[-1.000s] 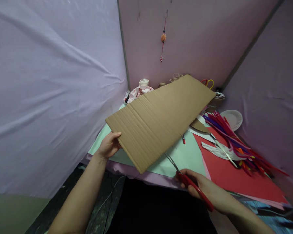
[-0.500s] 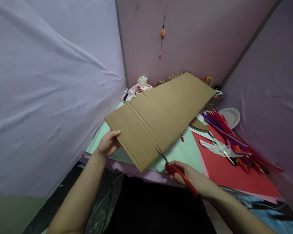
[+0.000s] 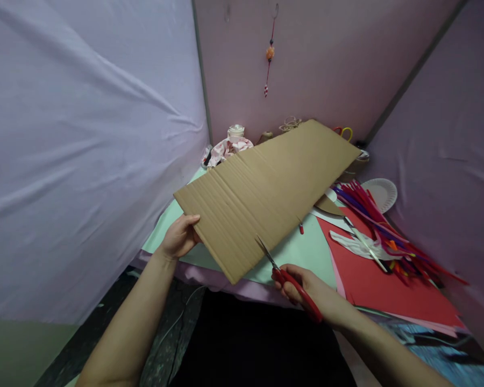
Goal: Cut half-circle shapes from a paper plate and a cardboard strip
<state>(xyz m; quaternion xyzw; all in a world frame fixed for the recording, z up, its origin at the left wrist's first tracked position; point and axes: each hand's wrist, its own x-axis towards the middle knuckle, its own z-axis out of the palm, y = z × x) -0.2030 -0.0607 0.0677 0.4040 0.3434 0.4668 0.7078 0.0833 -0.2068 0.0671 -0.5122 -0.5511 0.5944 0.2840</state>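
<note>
A long piece of brown corrugated cardboard (image 3: 266,188) slants above the table, with creases across its near part. My left hand (image 3: 181,236) grips its near left edge, thumb on top and fingers underneath. In my right hand (image 3: 296,285) are red-handled scissors (image 3: 302,295), held with the fingers in the handles. One blade lies over the cardboard's near right edge; the other is hidden beneath it. A small slit shows in the same edge farther along, near a small red object (image 3: 301,228) on the table.
Red paper sheets (image 3: 391,293), bundled pipe cleaners (image 3: 358,201) and a white paper plate (image 3: 381,194) lie at the right. Behind the cardboard are a white-lidded jar (image 3: 236,130), patterned cloth (image 3: 228,150) and twine (image 3: 290,123). Fabric walls (image 3: 92,134) enclose the table.
The scissors have moved slightly up and left, their blade reaching a little farther over the cardboard. The cardboard's far end has shifted slightly right. My left hand keeps its hold.
</note>
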